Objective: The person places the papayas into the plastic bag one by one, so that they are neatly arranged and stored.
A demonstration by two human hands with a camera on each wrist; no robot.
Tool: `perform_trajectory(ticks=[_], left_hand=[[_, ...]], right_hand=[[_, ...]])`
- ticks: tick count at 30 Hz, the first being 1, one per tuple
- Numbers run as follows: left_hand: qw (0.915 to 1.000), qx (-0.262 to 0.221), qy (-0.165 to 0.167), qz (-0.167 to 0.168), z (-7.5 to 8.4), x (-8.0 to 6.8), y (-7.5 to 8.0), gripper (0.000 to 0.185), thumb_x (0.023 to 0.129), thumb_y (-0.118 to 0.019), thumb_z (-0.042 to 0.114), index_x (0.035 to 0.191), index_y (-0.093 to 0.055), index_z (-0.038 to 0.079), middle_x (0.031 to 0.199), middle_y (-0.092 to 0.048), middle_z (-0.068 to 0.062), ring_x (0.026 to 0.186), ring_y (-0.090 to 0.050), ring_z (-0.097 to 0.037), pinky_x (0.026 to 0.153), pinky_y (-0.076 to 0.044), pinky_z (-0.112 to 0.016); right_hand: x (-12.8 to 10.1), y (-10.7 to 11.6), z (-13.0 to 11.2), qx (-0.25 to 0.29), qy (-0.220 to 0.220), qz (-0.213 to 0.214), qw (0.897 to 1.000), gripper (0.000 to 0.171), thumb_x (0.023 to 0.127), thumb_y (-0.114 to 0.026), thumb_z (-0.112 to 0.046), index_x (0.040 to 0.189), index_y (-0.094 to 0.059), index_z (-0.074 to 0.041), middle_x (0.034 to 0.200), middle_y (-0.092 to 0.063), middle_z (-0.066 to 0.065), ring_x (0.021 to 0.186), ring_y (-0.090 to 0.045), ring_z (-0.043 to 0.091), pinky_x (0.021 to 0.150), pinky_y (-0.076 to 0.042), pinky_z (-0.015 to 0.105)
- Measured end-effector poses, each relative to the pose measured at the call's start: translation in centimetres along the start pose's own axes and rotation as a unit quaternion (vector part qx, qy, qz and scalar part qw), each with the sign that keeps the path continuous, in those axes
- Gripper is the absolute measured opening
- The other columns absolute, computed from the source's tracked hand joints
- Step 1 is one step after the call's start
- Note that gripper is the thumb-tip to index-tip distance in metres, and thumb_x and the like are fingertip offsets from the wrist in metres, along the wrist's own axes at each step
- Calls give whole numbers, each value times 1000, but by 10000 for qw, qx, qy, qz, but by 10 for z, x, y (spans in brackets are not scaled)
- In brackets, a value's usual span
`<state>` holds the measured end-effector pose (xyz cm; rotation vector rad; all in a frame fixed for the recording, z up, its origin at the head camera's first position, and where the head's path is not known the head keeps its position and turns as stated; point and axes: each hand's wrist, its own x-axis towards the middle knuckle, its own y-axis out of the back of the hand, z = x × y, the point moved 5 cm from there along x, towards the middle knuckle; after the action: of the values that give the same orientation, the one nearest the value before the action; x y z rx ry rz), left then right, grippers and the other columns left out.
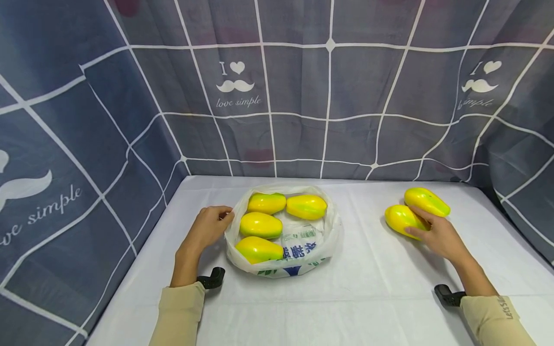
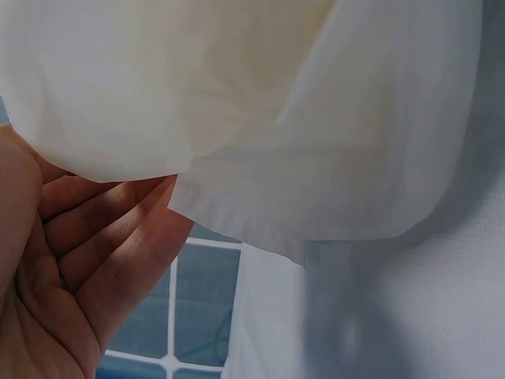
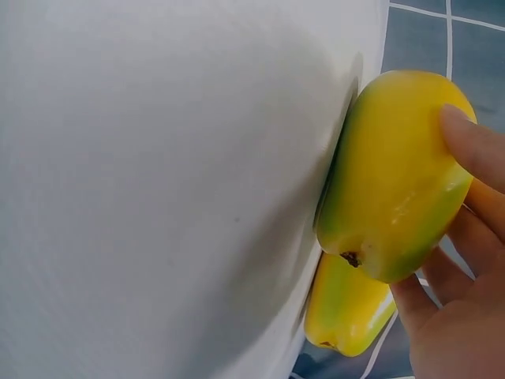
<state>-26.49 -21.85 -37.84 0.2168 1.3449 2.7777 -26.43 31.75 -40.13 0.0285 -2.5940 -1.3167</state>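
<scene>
A white plastic bag (image 1: 298, 254) lies open on the table's middle with several yellow-green mangoes (image 1: 261, 225) in it. My left hand (image 1: 225, 215) holds the bag's left rim, fingers curled at its edge. In the left wrist view the bag (image 2: 316, 142) covers the tips of the fingers (image 2: 118, 229). Two more mangoes lie together on the right. My right hand (image 1: 415, 222) grips the nearer mango (image 1: 398, 216), thumb on its near side; the farther mango (image 1: 426, 201) touches it. In the right wrist view the held mango (image 3: 390, 174) lies against the other mango (image 3: 347, 312), with my fingers (image 3: 473, 142) round it.
The white table (image 1: 372, 278) runs between the bag and the two loose mangoes. A grey checked curtain (image 1: 277, 96) closes off the back and both sides. Black wrist mounts (image 1: 212, 278) (image 1: 447, 294) rest on the table by my sleeves.
</scene>
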Motion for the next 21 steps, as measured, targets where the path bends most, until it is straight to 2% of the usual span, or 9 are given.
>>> perform_trajectory(ticks=[3,10,21], left_hand=[[10000,3,-11,-4,0,0,0,36,101,-53,19,126,-64,-4,111,-69,-16,95,-63,-26,83,-53,-42],[10000,-4,53,-55,0,1,-1,36,101,-53,19,127,-64,-4,112,-68,-16,94,-62,-26,83,-53,-41],[10000,15,-4,-8,1,1,0,36,100,-53,19,125,-65,-4,110,-69,-16,94,-63,-27,84,-53,-43]], right_hand=[[0,0,2,-7,-18,18,10000,70,88,-75,-20,143,-42,9,133,-44,42,119,-40,57,95,-30,70],[0,-1,7,59,-354,-74,9993,74,90,-73,-30,144,-40,8,132,-46,40,110,-47,48,88,-39,61],[-3,-2,10,506,-590,-171,9968,78,92,-71,-36,146,-37,9,142,-39,38,123,-37,53,96,-31,68]])
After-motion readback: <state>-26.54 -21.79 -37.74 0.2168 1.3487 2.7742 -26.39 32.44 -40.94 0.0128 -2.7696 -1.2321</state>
